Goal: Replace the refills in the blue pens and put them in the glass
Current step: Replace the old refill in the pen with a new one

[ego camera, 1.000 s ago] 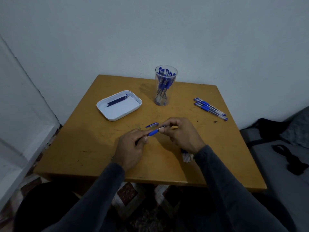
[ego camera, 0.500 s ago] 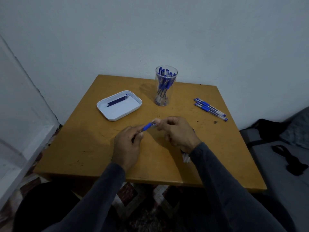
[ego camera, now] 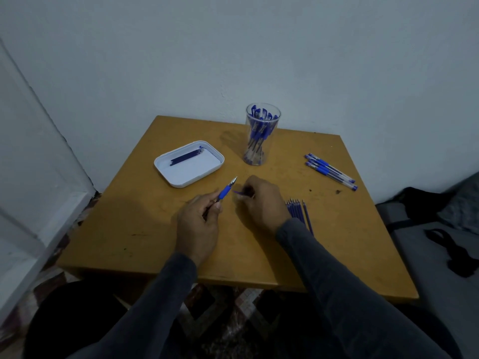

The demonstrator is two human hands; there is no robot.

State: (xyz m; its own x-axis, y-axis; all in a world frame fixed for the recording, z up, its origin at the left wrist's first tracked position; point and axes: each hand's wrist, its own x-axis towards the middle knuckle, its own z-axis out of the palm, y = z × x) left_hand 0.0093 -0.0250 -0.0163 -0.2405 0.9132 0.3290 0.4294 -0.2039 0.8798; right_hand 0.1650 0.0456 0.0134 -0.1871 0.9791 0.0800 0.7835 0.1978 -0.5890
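My left hand [ego camera: 198,224] grips a blue pen [ego camera: 225,191] with its metal tip pointing up and away. My right hand [ego camera: 261,200] lies just right of it, fingers curled over a small blue piece, probably the pen cap [ego camera: 239,193], on the table. A clear glass [ego camera: 261,138] with several blue pens stands at the back of the table. More blue pens [ego camera: 330,171] lie at the right. Loose refills [ego camera: 298,212] lie beside my right wrist.
A white tray [ego camera: 189,164] holding dark refills sits at the back left of the wooden table [ego camera: 129,229]. A wall stands close behind. Dark bags and grey fabric lie off the table's right edge.
My hands have come apart. The left one keeps the pen, its tip now showing. The right hand dropped to the table over the small blue piece.
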